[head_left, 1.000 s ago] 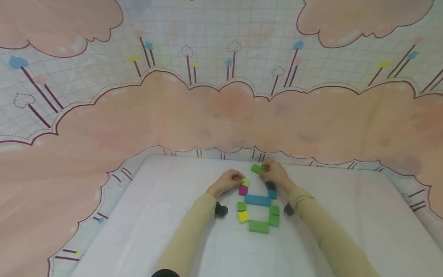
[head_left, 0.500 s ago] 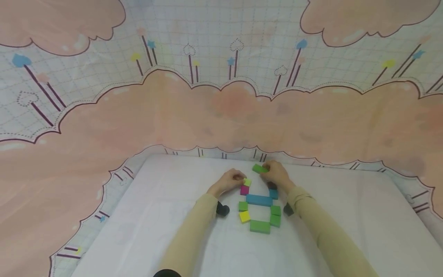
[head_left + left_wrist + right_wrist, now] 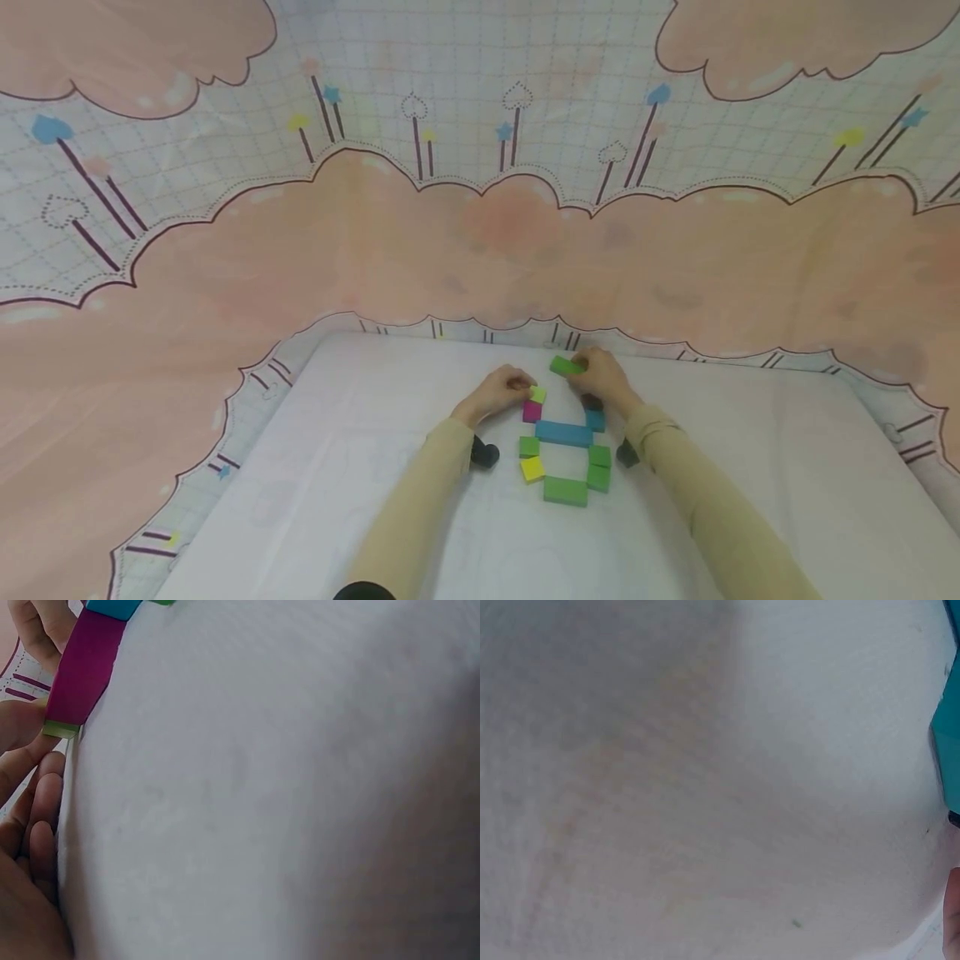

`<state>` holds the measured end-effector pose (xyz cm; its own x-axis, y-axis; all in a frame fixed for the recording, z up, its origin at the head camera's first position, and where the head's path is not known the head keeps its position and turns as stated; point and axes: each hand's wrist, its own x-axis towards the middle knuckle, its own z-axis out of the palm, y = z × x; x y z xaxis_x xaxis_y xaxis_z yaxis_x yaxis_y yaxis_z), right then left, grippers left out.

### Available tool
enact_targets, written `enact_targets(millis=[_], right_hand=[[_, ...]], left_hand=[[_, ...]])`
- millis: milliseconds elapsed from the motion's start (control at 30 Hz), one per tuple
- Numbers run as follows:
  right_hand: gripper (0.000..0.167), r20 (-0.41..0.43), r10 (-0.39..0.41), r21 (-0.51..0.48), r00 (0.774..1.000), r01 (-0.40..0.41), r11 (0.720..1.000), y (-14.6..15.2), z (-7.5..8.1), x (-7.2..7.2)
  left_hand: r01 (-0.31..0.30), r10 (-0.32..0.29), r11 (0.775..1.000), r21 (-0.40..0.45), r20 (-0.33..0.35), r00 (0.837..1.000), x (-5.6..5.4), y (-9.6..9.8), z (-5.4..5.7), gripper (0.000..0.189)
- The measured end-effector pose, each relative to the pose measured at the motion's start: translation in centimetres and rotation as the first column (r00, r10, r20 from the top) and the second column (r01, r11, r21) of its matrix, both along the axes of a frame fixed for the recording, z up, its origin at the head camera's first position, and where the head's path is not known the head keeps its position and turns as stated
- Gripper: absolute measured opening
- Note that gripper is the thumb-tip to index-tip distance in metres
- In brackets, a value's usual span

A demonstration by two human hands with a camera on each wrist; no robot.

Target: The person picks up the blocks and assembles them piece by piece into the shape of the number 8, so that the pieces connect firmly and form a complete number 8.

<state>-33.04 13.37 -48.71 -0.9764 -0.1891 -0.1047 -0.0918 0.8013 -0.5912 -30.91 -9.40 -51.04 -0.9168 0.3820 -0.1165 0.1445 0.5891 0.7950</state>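
Observation:
My left hand (image 3: 495, 395) pinches a light green block (image 3: 537, 395) between thumb and finger. In the left wrist view that light green block (image 3: 61, 730) sits at the end of a magenta block (image 3: 86, 667). Across from it, my right hand (image 3: 600, 379) holds a green oblong block (image 3: 564, 366) by its right end, at the far end of the layout. Beneath the right hand a black block (image 3: 592, 402) is partly hidden, just beyond a blue block (image 3: 595, 419). In the right wrist view only a fingertip (image 3: 951, 915) and a teal block edge (image 3: 949, 735) show.
A long blue block (image 3: 564, 433) crosses the middle of the layout. Nearer are a yellow block (image 3: 532, 469), green blocks on both sides and a wide green block (image 3: 566, 491) at the front. All lie on a white-covered table (image 3: 300, 500) before a patterned cloth (image 3: 450, 250).

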Motion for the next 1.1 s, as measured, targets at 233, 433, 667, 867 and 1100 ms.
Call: enact_targets(millis=[233,433,667,867,1100], right_hand=[[0.044,-0.021,0.026,-0.039,0.999,-0.026,0.999,0.19,0.12,0.27],[0.042,-0.029,0.055,-0.057,0.998,-0.056,0.997,0.35,0.15,0.41],[0.040,-0.039,0.077,-0.056,0.996,-0.079,0.995,0.60,0.09,0.68],[0.039,-0.031,0.096,-0.067,0.995,-0.098,0.993,0.69,0.00,0.78],[0.038,-0.016,0.117,-0.072,0.993,-0.118,0.990,0.68,0.04,0.98]], left_hand=[[0.000,0.000,1.000,0.003,0.006,1.000,0.02,0.06,0.11,0.023],[-0.003,0.003,1.000,0.005,0.000,1.000,-0.09,0.01,-0.06,0.022],[0.006,-0.006,1.000,0.003,-0.014,1.000,-0.10,0.04,-0.14,0.023],[0.003,-0.003,1.000,-0.001,-0.003,1.000,-0.05,-0.01,-0.12,0.023],[-0.004,0.004,1.000,-0.002,0.006,1.000,-0.02,-0.02,-0.08,0.022]])
